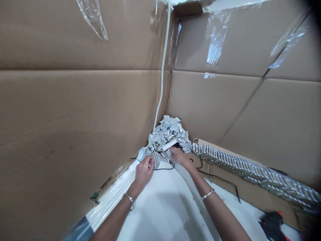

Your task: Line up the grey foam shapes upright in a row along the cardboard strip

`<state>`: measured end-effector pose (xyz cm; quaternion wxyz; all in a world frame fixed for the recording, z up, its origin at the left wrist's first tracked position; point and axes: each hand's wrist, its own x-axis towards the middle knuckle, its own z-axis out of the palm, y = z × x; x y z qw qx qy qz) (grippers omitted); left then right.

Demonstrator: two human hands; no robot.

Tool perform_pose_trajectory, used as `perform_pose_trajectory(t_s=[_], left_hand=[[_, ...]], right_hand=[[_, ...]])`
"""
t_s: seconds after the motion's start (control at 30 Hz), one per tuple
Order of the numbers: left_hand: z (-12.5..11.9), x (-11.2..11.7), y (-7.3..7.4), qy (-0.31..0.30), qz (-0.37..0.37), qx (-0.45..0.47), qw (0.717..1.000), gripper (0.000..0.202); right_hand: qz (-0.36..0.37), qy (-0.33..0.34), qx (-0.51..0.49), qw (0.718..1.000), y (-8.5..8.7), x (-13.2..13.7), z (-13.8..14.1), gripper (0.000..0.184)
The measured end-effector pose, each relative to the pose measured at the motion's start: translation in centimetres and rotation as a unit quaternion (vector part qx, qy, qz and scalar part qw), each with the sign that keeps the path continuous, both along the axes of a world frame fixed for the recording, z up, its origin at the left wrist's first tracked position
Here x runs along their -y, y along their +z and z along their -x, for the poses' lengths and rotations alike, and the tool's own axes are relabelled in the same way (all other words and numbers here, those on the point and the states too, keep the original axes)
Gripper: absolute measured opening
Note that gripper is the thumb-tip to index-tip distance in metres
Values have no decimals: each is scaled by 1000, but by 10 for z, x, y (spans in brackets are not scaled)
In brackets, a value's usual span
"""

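Note:
A heap of small grey-white ribbed parts is piled in the far corner between two tall cardboard walls. My left hand reaches into the heap's lower left edge, fingers curled around a part there. My right hand rests on the heap's lower right side, fingers closed on something I cannot make out. Both wrists wear thin metal bracelets. A white tube-like piece lies in the heap between the hands.
A long neat row of the same ribbed parts runs right along a cardboard strip. A white cord hangs down the corner. A thin black wire crosses the white table. A black and orange tool lies at the lower right.

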<state>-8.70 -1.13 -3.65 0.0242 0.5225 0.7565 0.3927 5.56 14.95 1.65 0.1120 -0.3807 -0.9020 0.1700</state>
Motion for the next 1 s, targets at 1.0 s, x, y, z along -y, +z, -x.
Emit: perform_pose_trajectory(t_s=[1.0], left_hand=[[4, -1, -4, -22, 4, 8, 1000, 17]], right_hand=[[-147, 72, 98, 982, -23, 36, 17, 32]])
